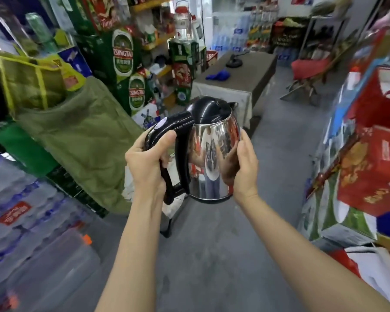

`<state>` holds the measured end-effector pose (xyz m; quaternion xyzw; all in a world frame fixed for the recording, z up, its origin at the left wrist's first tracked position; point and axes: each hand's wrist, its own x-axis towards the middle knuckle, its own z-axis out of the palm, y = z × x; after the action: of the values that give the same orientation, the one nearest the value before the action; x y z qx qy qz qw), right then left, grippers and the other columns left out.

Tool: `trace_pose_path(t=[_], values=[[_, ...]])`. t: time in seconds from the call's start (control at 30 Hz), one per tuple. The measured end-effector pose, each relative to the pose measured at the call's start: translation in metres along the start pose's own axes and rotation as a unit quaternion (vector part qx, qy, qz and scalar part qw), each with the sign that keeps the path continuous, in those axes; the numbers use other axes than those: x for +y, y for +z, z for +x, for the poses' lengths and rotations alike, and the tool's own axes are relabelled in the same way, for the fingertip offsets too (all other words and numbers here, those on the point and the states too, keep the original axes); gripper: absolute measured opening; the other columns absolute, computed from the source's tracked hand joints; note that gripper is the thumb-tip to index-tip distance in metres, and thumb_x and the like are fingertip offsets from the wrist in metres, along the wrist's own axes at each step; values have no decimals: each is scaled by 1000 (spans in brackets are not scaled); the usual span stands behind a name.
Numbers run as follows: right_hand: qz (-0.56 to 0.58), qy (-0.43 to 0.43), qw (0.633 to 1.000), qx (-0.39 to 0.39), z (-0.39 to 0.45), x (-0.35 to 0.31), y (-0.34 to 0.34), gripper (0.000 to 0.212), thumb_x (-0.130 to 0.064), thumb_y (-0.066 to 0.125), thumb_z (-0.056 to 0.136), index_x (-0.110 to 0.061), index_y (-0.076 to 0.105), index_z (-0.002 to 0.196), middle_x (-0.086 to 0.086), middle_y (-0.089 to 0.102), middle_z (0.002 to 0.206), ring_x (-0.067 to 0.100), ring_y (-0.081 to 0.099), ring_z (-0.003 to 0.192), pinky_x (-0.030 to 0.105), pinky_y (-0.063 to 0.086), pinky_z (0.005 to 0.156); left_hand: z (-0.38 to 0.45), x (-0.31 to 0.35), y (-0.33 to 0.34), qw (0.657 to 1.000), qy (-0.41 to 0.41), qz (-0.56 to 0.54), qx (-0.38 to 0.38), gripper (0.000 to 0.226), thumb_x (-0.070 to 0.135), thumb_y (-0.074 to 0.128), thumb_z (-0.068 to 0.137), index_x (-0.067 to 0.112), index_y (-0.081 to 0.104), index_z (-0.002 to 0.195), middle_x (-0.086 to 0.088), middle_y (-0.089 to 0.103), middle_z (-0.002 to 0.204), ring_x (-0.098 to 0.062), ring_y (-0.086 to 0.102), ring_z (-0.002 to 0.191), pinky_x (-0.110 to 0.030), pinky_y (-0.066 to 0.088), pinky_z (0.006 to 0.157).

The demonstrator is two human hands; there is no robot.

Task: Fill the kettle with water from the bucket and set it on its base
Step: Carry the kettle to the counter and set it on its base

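While a person stands in a narrow shop aisle between stacked drink crates and boxed goods, both hands carry a shiny stainless-steel electric kettle with a black plastic lid and handle at chest height above the grey concrete floor. The left hand is wrapped tight around the black handle; the right hand is pressed flat against the steel side, steadying it. Upright, lid closed, the kettle has its spout facing away from the person. Straight ahead and well apart, a low grey counter carries a round black kettle base and a crumpled blue cloth. No bucket is visible.
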<state>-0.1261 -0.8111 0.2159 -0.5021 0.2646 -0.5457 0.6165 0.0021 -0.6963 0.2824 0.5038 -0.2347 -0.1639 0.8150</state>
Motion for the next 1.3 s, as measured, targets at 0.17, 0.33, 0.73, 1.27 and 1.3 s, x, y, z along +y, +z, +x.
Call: trace_pose_path(t=[0.17,0.33,0.73,1.27,1.3], values=[[10,-13,1000,25,78,11,-24,55,-33,44,99,-6,46,147,13,50,151,24,45,141,49,32,119,58,-40,63,999,-22,-1,-48,20,23,86,64,20,68,73,5,46,46,-13,31,39,-23,30,40],[3,-12,997,70,159,24,-42,53,-31,42,101,-6,45,148,10,50,151,19,47,139,36,37,117,125,-81,127,994,-42,-2,-100,18,22,84,66,23,67,71,5,46,44,-14,32,39,-26,30,41],[-43,-30,989,139,371,44,-124,58,-33,43,97,-3,44,148,17,49,151,29,44,142,50,30,120,266,-202,313,980,-64,-1,-189,17,27,84,64,20,75,77,4,44,47,-14,31,44,-25,28,41],[-132,-32,990,-25,697,71,-214,60,-24,56,96,-10,40,151,8,56,147,19,51,136,42,39,116,468,-342,535,989,-64,-20,-134,30,23,83,62,13,76,89,2,43,46,-14,31,41,-22,30,42],[-134,-30,990,-32,719,76,-217,60,-23,56,96,-10,40,151,8,56,147,20,51,137,45,38,116,483,-351,546,990,-59,-18,-130,26,21,83,64,14,76,88,1,42,46,-15,30,42,-22,30,42]])
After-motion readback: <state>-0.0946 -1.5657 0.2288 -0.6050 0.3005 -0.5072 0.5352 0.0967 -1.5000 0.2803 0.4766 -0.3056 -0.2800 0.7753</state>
